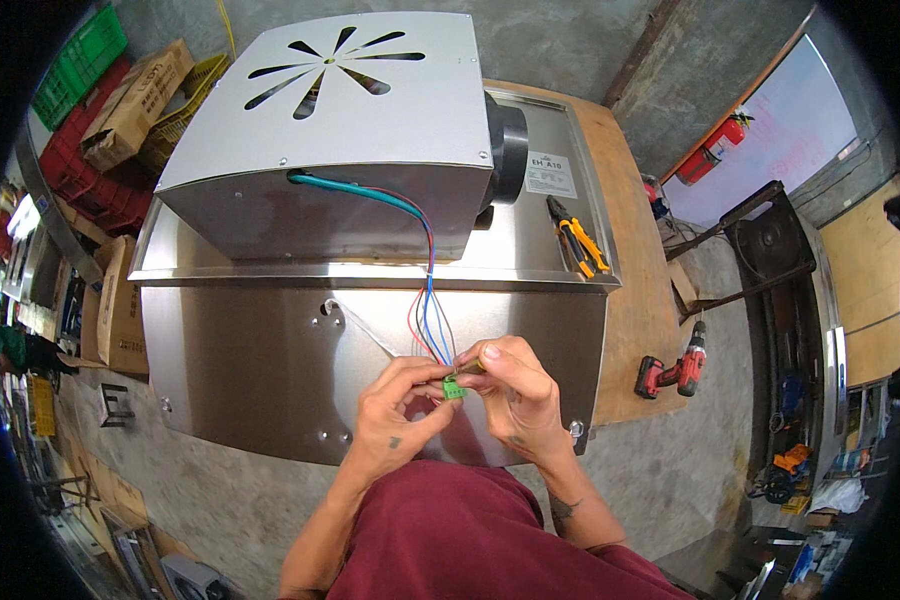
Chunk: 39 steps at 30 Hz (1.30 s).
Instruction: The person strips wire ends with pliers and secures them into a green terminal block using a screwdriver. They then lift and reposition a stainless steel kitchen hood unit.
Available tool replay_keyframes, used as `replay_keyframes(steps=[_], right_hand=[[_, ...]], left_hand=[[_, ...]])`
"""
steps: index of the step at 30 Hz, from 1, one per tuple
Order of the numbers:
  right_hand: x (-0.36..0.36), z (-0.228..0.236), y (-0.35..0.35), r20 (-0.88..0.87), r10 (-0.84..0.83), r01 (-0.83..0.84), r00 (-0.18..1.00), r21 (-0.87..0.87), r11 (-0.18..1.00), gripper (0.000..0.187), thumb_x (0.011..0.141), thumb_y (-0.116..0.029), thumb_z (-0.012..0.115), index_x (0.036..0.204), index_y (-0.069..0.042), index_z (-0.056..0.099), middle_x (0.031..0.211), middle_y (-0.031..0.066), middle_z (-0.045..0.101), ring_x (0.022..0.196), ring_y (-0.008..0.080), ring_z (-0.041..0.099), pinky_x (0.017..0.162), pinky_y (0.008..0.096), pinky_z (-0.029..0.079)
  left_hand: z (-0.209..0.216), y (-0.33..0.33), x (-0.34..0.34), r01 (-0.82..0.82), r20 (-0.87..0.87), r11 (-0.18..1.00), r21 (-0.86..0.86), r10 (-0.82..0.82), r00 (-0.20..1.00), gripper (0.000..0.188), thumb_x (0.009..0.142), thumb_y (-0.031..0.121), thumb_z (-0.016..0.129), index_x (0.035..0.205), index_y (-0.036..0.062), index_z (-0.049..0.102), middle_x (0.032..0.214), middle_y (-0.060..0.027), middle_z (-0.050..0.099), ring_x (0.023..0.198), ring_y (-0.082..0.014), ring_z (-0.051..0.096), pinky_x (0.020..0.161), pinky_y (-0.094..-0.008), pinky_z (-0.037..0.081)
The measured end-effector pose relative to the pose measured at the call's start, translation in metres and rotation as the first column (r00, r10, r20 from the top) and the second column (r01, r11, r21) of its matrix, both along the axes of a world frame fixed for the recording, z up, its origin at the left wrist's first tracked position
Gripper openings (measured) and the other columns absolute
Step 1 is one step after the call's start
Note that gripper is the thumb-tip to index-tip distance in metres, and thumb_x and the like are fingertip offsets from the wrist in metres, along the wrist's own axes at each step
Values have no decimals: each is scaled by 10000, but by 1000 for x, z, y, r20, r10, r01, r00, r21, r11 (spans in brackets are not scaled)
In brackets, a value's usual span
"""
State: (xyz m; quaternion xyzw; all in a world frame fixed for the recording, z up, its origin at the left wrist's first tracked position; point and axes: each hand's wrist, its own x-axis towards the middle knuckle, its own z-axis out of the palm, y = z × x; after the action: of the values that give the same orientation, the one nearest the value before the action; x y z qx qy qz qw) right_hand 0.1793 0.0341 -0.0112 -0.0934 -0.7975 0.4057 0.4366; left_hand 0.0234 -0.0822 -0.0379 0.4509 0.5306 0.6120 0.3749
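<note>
From the head camera, both hands meet over the stainless steel panel [270,370]. The left hand [395,415] pinches a small green terminal block [455,389]; the right hand [515,390] closes its fingers on something slim at the block, hidden from me. The red, blue and white wires [428,300] from the fan housing [340,130] already reach the block, so I judge the wiring part done. Pliers [578,240] lie unused.

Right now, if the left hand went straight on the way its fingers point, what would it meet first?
Most likely the small green plastic connector block pinched between both hands, then the right hand just behind it; the left hand points right and slightly up, though depth is unclear.
</note>
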Motion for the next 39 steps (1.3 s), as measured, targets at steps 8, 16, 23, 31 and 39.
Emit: replay_keyframes(steps=[8, 16, 23, 31, 39], right_hand=[[2, 10, 2, 36, 12, -13, 999, 34, 999, 804, 884, 257, 658, 1529, -181, 461, 1241, 225, 689, 1073, 312, 743, 828, 340, 658], [-4, 3, -2, -23, 87, -87, 996, -15, 996, 726, 907, 237, 645, 1501, -161, 519, 1289, 243, 683, 1104, 319, 740, 822, 354, 666], [-4, 9, -6, -36, 92, -96, 995, -133, 986, 732, 913, 240, 637, 1513, -156, 497, 1279, 231, 700, 1105, 331, 736, 853, 373, 651], [-7, 6, -6, -28, 54, -57, 998, -118, 991, 749, 886, 253, 629, 1515, -125, 481, 1272, 232, 711, 1139, 349, 733, 876, 396, 647], [-7, 3, -7, 45, 16, -19, 999, 89, 996, 777, 877, 286, 614, 1507, -142, 459, 1181, 207, 694, 971, 285, 728, 769, 346, 638]], left_hand=[[5, 1, -3, 7, 20, 1000, -5, -7, 1000, 401, 893, -94, 814, 1282, -64, 720, 1289, -142, 649, 1084, -181, 722, 941, -307, 636], [0, 1, -3, -5, 5, 999, -31, 5, 1000, 415, 884, -97, 815, 1286, -63, 719, 1293, -140, 649, 1088, -192, 725, 940, -314, 636], [-4, -3, -5, -7, 1, 999, -34, 7, 1000, 416, 889, -94, 813, 1292, -67, 714, 1288, -139, 645, 1107, -195, 720, 943, -316, 639], [-3, -3, -5, -2, 10, 1000, -29, 3, 1000, 394, 897, -95, 807, 1280, -66, 719, 1289, -146, 645, 1107, -195, 725, 938, -309, 643], [-3, -1, -5, 5, -47, 999, -38, -6, 999, 381, 894, -80, 815, 1265, -61, 731, 1272, -146, 659, 1091, -190, 733, 922, -305, 642]])
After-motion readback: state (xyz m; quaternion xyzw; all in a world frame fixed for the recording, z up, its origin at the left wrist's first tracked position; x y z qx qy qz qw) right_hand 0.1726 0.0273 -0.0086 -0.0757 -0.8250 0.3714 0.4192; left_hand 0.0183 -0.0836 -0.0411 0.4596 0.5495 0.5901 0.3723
